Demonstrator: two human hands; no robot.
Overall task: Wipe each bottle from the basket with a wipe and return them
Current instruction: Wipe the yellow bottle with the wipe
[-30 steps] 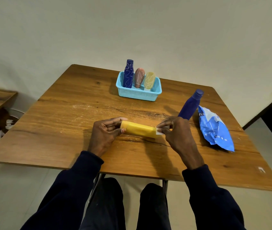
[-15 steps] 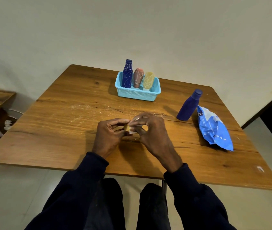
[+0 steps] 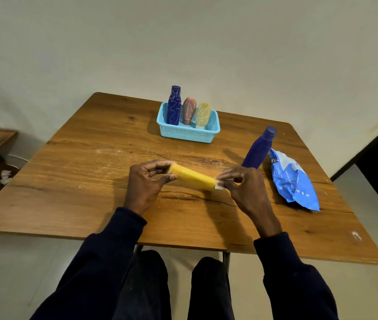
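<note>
I saw the wooden table point(image 3: 79, 185) taking up most of the view. A blue wipes pack point(image 3: 295, 181) lay flat along its right edge. The light-blue basket point(image 3: 190, 133) sat close to the far edge, roughly midway along it. Three bottles stood in it: a patterned navy bottle point(image 3: 173, 106) at the left end, a pink bottle point(image 3: 189, 110) next to it, and a pale patterned bottle point(image 3: 203, 114) to the right of that. A plain blue bottle point(image 3: 258, 150) stood upright on the wood toward the far right corner, just beside the pack's far end and well apart from the basket.

The yellow bottle point(image 3: 192, 179) lay sideways over the middle of the table, nearer the near edge than the basket was, and was held between both hands. I could not tell if it touched the wood.

My left hand point(image 3: 143, 183) had its fingers and thumb curled round the bottle's left end. My right hand point(image 3: 245, 190) was at the other end, with its thumb and fingertips pinching a small white wipe point(image 3: 219, 186) against the bottle. Only a corner of the wipe showed.
</note>
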